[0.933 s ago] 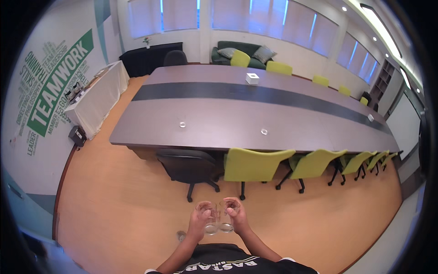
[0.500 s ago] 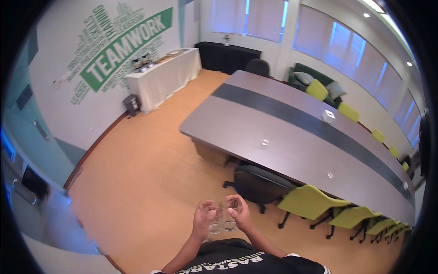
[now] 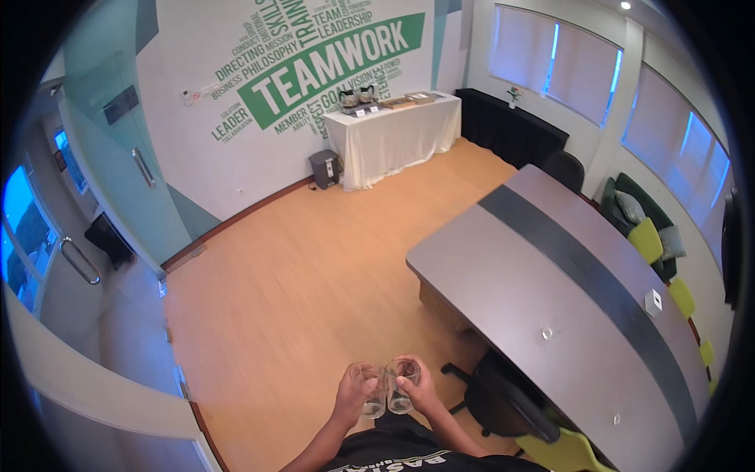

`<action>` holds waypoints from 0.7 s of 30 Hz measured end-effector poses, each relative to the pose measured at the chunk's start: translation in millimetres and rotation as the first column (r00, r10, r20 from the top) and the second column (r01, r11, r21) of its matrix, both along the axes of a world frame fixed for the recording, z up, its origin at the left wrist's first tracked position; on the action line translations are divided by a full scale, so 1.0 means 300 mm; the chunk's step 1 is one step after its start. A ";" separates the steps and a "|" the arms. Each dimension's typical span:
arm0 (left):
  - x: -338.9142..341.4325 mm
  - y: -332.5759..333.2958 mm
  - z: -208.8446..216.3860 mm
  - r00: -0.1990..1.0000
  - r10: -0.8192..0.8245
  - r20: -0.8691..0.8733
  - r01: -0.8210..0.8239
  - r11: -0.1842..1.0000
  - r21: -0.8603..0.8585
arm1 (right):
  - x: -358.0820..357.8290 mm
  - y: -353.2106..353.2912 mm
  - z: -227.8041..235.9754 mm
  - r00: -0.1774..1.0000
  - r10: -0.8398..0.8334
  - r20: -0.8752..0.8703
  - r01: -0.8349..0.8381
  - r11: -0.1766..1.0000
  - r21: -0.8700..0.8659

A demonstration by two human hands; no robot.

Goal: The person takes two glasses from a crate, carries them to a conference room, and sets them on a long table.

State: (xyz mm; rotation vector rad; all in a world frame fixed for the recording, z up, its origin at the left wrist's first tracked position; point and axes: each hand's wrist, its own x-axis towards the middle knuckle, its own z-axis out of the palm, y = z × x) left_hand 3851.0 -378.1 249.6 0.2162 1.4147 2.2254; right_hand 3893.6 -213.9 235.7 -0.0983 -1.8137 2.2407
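Two clear drinking glasses are held upright side by side in front of my body, at the bottom middle of the head view. My left hand [image 3: 355, 390] is wrapped round the left glass [image 3: 373, 405], thumb on the near side. The right glass [image 3: 399, 402] is gripped by my right hand [image 3: 418, 383], its fingers round the upper part. The glasses are very close together; I cannot tell if they touch. Both look empty.
A large grey conference table [image 3: 487, 259] with a dark centre strip fills the right side. A black office chair [image 3: 507, 397] and a lime chair [image 3: 562, 452] stand along its near edge. Far ahead are a white-clothed table [image 3: 393, 145] with coffee pots and a bin [image 3: 324, 169]. Glass doors [image 3: 126, 157] are at left.
My view has turned to the left, so the conference table sits further right and the doors show more. Both hands keep hold of the glasses in front of me.
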 end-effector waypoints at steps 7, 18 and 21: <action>-0.413 0.193 0.060 0.999 0.032 0.015 -0.032 0.998 -0.050 | -0.424 0.172 0.011 0.998 -0.010 -0.057 0.004 0.994 -0.109; -0.941 0.456 0.088 0.996 0.033 0.081 -0.031 0.999 -0.019 | -0.935 0.400 0.038 0.994 -0.106 -0.008 0.101 0.962 -0.254; -1.084 0.487 0.071 0.996 0.020 0.092 -0.019 1.000 -0.005 | -1.073 0.430 0.024 0.990 -0.140 -0.010 0.137 0.976 -0.168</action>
